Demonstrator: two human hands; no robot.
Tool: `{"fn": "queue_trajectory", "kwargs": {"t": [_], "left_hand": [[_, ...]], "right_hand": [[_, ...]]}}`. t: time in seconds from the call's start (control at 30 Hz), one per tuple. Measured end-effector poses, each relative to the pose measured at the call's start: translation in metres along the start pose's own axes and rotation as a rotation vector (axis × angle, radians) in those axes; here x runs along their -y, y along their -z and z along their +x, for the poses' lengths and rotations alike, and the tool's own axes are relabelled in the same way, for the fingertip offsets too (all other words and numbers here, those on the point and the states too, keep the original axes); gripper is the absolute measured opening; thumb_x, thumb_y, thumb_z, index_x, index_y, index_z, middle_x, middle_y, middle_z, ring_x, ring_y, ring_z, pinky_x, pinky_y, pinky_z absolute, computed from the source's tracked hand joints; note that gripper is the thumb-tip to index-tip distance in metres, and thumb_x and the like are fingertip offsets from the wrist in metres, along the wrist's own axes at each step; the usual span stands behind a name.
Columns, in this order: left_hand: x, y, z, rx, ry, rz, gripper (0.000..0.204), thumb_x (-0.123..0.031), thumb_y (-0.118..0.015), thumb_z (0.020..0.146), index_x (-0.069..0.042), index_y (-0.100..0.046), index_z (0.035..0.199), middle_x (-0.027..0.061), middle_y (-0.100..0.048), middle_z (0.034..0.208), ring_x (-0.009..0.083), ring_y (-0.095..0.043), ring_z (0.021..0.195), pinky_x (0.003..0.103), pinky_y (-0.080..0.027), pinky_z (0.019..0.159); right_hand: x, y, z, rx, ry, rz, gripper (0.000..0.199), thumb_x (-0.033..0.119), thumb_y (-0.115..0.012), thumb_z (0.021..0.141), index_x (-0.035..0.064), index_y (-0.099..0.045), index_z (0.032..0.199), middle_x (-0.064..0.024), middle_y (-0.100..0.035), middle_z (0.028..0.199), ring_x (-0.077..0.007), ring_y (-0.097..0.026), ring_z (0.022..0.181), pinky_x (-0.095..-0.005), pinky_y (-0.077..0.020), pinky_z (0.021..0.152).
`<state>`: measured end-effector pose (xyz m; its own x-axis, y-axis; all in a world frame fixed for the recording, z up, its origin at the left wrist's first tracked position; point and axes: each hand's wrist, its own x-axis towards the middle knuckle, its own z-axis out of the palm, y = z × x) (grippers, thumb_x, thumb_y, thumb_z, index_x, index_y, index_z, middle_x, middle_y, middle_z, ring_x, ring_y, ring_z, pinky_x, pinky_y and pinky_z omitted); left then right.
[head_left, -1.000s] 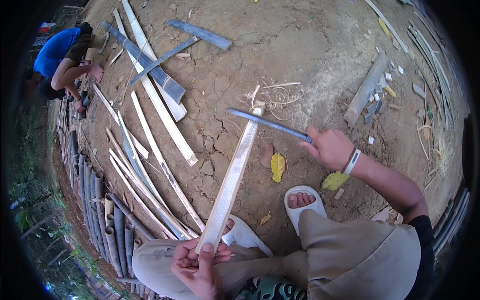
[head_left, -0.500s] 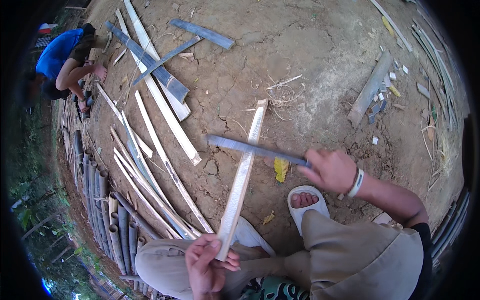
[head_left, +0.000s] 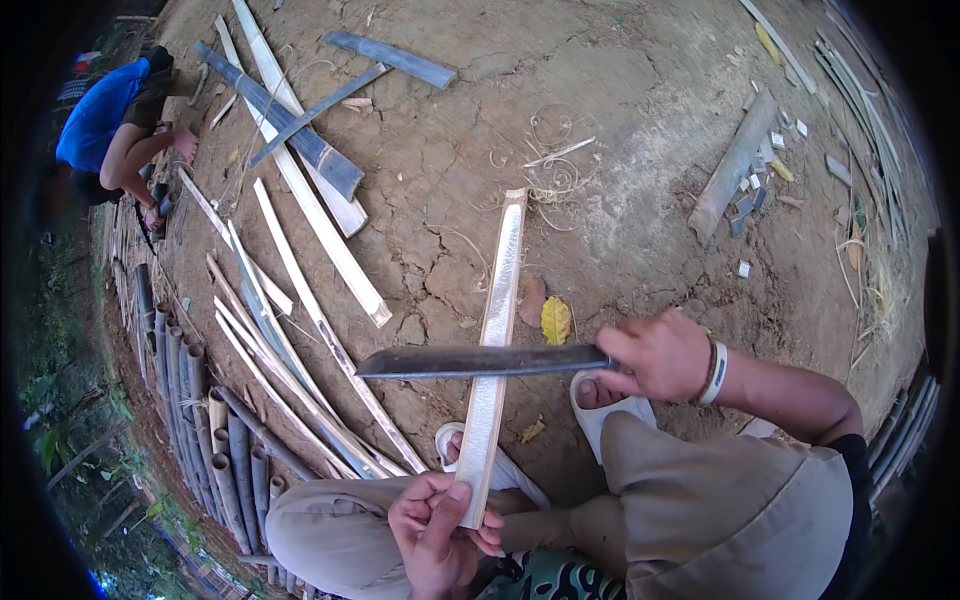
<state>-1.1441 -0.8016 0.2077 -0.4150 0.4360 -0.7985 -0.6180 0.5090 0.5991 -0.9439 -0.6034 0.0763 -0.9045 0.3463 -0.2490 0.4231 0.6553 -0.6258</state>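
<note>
A split bamboo strip (head_left: 499,290), pale on its inner face, runs away from me above my legs. Its near end is gripped by my left hand (head_left: 440,535), thumb on top and fingers curled around the edge. My right hand (head_left: 662,356) is closed around the handle of a machete (head_left: 470,361), whose handle is mostly hidden by the fingers. The long dark blade lies crosswise over the strip around its middle, pointing left. Whether the edge touches the bamboo, I cannot tell.
Long split bamboo pieces (head_left: 310,290) lie on the ground at left, with dark bamboo poles (head_left: 182,400) beyond. Curled shavings (head_left: 560,185) and a yellow leaf (head_left: 556,321) lie ahead. A bamboo half (head_left: 733,165) rests at right. A person in blue (head_left: 100,120) crouches far left.
The machete has come down the strip toward me, and its blade now lies almost level. My left hand and the strip's near end have shifted slightly right and nearer; the strip stands more upright in view.
</note>
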Motion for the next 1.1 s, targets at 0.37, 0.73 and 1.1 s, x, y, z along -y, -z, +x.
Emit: {"fn": "queue_trajectory", "kwargs": {"t": [0.37, 0.73, 1.1], "left_hand": [[0.000, 0.004, 0.010, -0.081, -0.148, 0.037, 0.018, -0.009, -0.055, 0.095, 0.006, -0.057, 0.086, 0.0164, -0.062, 0.058, 0.0143, -0.052, 0.035, 0.022, -0.040, 0.032], [-0.011, 0.001, 0.011, -0.142, -0.110, -0.011, 0.020, -0.013, -0.053, 0.096, 0.003, -0.055, 0.084, 0.0123, -0.056, 0.052, 0.0109, -0.043, 0.032, 0.021, -0.033, 0.029], [-0.003, 0.020, 0.016, 0.283, 0.632, -0.849, 0.029, -0.030, -0.042, 0.101, -0.002, -0.050, 0.100, -0.0007, -0.040, 0.063, 0.0080, -0.035, 0.048, 0.021, -0.031, 0.037]], "right_hand": [[-0.045, -0.012, 0.017, -0.061, -0.239, -0.032, 0.033, 0.042, -0.054, 0.095, 0.0086, -0.051, 0.093, -0.0162, -0.064, 0.067, -0.0391, -0.065, 0.062, -0.0498, -0.0530, 0.058], [-0.080, -0.007, 0.029, -0.091, -0.435, 0.027, 0.030, 0.036, -0.052, 0.097, 0.0065, -0.050, 0.099, -0.0190, -0.062, 0.063, -0.0417, -0.064, 0.062, -0.0520, -0.0525, 0.062], [0.038, -0.003, 0.001, -0.124, 0.196, 0.024, 0.036, 0.047, -0.057, 0.092, 0.0126, -0.049, 0.094, -0.0073, -0.055, 0.060, -0.0249, -0.062, 0.048, -0.0396, -0.0473, 0.040]]}}
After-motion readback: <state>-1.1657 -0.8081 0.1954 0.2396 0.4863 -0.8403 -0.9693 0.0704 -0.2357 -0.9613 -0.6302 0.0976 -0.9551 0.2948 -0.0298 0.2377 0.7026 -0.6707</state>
